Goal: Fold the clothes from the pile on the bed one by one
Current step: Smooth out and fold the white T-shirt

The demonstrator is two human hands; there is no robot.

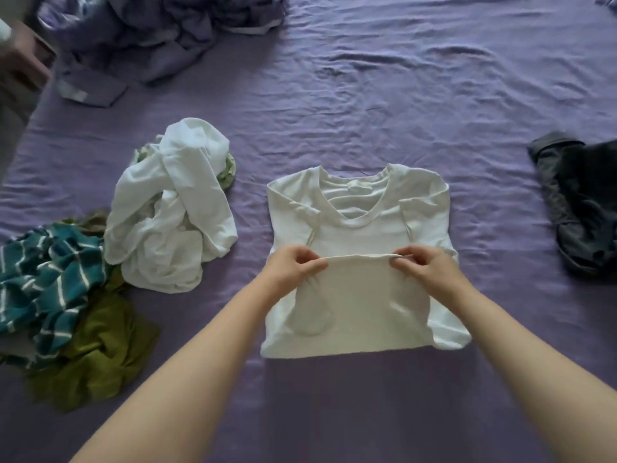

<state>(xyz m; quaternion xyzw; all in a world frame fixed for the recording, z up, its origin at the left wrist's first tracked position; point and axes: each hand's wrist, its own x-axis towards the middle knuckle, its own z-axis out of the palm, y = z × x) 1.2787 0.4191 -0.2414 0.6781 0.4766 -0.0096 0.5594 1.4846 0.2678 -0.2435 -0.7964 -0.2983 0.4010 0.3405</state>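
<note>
- The lifted hem of a white V-neck cotton T-shirt (359, 228) is pinched at its left corner by the left hand (295, 267), fingers curled over the edge.
- The right corner of the same hem is pinched by the right hand (422, 267).
- The T-shirt is laid flat on the wrinkled purple bedsheet (384, 95), sleeves tucked inward, its lower half doubled up toward the collar.
- To the left, well apart, a crumpled white garment (173, 208) is heaped on the pile.
- Beside it, a teal striped cloth (46, 272) is draped partly over an olive-green garment (100, 349).
- A dark grey garment (581, 202) is seen at the right edge.
- A bunched purple duvet (150, 31) is left at the far end.
</note>
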